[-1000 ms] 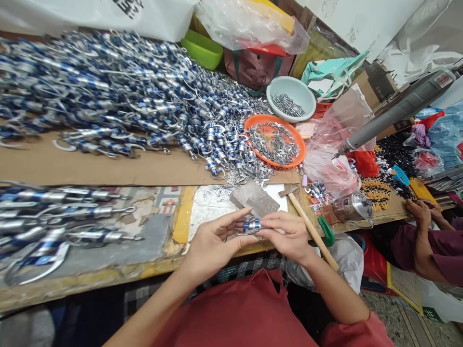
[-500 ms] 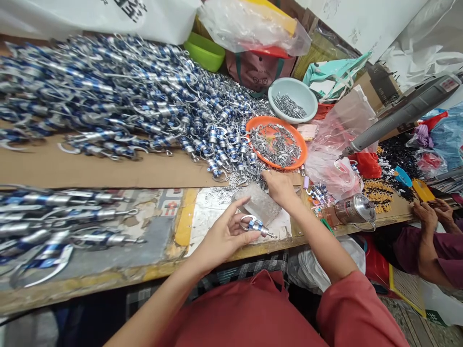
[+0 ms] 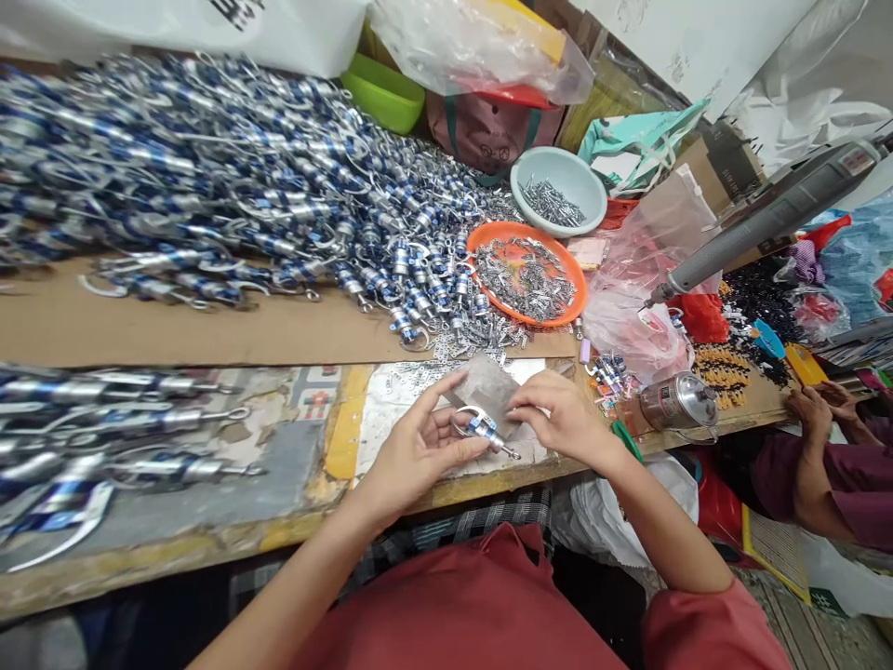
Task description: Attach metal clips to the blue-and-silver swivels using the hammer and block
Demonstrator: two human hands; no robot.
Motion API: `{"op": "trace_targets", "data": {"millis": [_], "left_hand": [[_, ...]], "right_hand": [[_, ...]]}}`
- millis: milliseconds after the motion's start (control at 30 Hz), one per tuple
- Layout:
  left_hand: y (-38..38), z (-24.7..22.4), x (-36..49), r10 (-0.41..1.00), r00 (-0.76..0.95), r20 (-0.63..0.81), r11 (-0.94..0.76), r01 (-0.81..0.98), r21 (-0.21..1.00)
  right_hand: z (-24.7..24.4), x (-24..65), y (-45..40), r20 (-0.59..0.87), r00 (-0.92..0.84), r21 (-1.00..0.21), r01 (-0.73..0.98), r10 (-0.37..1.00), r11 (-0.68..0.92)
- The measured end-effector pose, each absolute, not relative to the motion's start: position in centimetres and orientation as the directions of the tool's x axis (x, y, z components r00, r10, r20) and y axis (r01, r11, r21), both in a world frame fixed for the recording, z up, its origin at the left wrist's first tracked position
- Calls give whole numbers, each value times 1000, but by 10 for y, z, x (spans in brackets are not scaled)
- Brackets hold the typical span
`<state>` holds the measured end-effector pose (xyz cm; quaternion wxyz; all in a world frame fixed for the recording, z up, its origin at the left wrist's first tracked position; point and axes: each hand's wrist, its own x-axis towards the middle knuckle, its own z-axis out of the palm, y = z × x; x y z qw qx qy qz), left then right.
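Observation:
My left hand (image 3: 411, 447) is closed around a small blue-and-silver metal fitting (image 3: 483, 426) with a curved strip and a ring at its lower right end. Close beside it, my right hand (image 3: 562, 414) has its fingers pinched together; whatever is between them is too small or hidden to name. Behind both hands a translucent grey block (image 3: 492, 383) rests on a white sheet (image 3: 377, 409). Small flat metal pieces (image 3: 453, 344) lie scattered just beyond the block, by an orange tray (image 3: 582, 288) holding more of them.
A large heap of similar fittings (image 3: 279, 186) covers the back left; several more (image 3: 104, 419) lie at front left. A pale blue bowl (image 3: 593, 177) holds metal pins. An electric screwdriver (image 3: 739, 233) hangs at right, above a lidded metal-and-clear jug (image 3: 676, 400). A co-worker's hands (image 3: 813, 409) are at far right.
My right hand has come back from the scattered metal pieces by the orange tray to beside the fitting. My left hand keeps its hold on the fitting. The view has shifted slightly.

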<state>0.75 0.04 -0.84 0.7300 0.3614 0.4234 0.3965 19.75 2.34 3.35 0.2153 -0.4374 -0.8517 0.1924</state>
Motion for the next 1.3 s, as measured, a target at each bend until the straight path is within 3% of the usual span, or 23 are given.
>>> {"op": "trace_targets", "data": {"millis": [133, 267, 400, 500, 567, 633, 700, 733, 800, 900, 1000, 1067, 1133, 1233, 1300], "left_hand": [[-1, -6, 8, 892, 320, -320, 407, -260, 875], [0, -7, 9, 897, 322, -301, 388, -253, 886], [0, -7, 10, 897, 314, -310, 396, -263, 880], [-1, -7, 10, 895, 303, -327, 409, -267, 873], [-1, -8, 10, 898, 294, -327, 404, -259, 877], [-1, -8, 10, 900, 287, -327, 401, -254, 880], [-1, -8, 11, 901, 279, -332, 403, -256, 878], [-1, -8, 11, 901, 277, -335, 405, -259, 877], [-1, -6, 11, 900, 277, -337, 409, -265, 873], [-2, -4, 12, 900, 279, -335, 410, -278, 869], [-2, -4, 12, 901, 270, -339, 410, -278, 868], [-2, -4, 12, 902, 265, -340, 408, -271, 872], [-2, -4, 11, 906, 270, -326, 395, -263, 880], [-2, -5, 10, 909, 277, -311, 380, -250, 890], [-1, -5, 11, 911, 265, -316, 379, -241, 893]], "right_hand": [[36, 182, 22, 134, -592, -492, 656, 795, 572], [18, 171, 27, 195, -555, -448, 683, 809, 577], [9, 173, 19, 314, -450, -560, 623, 836, 546], [12, 198, 8, 392, -246, -616, 646, 887, 451], [11, 224, 1, 360, -89, -527, 802, 929, 281], [4, 250, -4, 206, -17, -336, 938, 978, 87], [-5, 269, -8, 30, 17, -213, 977, 999, -11], [-9, 274, -9, -21, 22, -207, 978, 1000, -25], [-11, 274, -12, -6, 5, -278, 961, 1000, -6], [3, 257, -21, 180, -132, -389, 901, 975, 194], [26, 235, -33, 317, -346, -375, 810, 883, 451], [36, 225, -40, 395, -404, -338, 771, 825, 539], [38, 220, -44, 393, -435, -303, 771, 810, 561], [32, 219, -47, 263, -468, -287, 797, 844, 531], [27, 219, -49, 291, -426, -319, 801, 857, 507]]}}
